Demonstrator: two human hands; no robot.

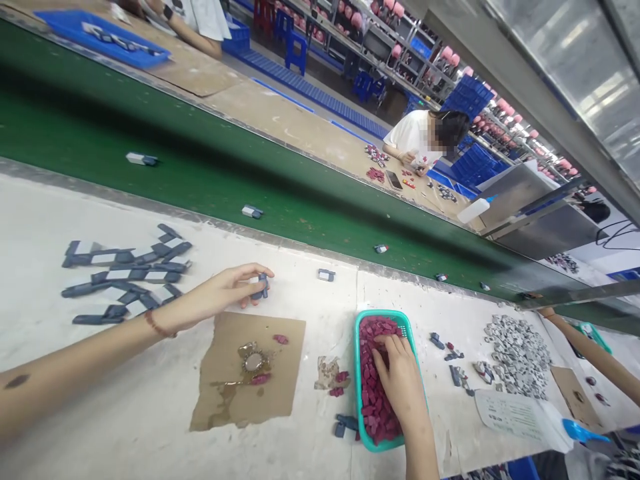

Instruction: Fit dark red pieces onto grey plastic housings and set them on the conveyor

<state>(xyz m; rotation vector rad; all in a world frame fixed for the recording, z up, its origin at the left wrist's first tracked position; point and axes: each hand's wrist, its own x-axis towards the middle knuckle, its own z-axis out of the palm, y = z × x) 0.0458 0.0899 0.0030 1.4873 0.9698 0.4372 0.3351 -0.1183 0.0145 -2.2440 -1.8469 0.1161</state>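
My left hand (239, 285) pinches a small dark blue-grey plastic part (261, 287) above the white bench. Below it lies a piece of brown cardboard (215, 400) bearing a wet, glue-like puddle, a small round lid-like thing (254, 361) and two maroon pieces (281, 339). My right hand (400, 373) reaches into a teal plastic basket (359, 400) full of small maroon pieces (373, 407). Its thumb and fingers are apart and rest on the pile; the fingertips are partly hidden. Several blue-grey and white parts (127, 274) lie spread left of my left hand.
Beyond the bench runs a green conveyor belt (310, 230) carrying spaced-out parts. To the right are a pile of grey-white pieces (520, 353), a clear bottle with blue cap (525, 417) and another person's arm (595, 353). A co-worker (417, 137) sits across the belt; overhead is a metal frame (530, 100).
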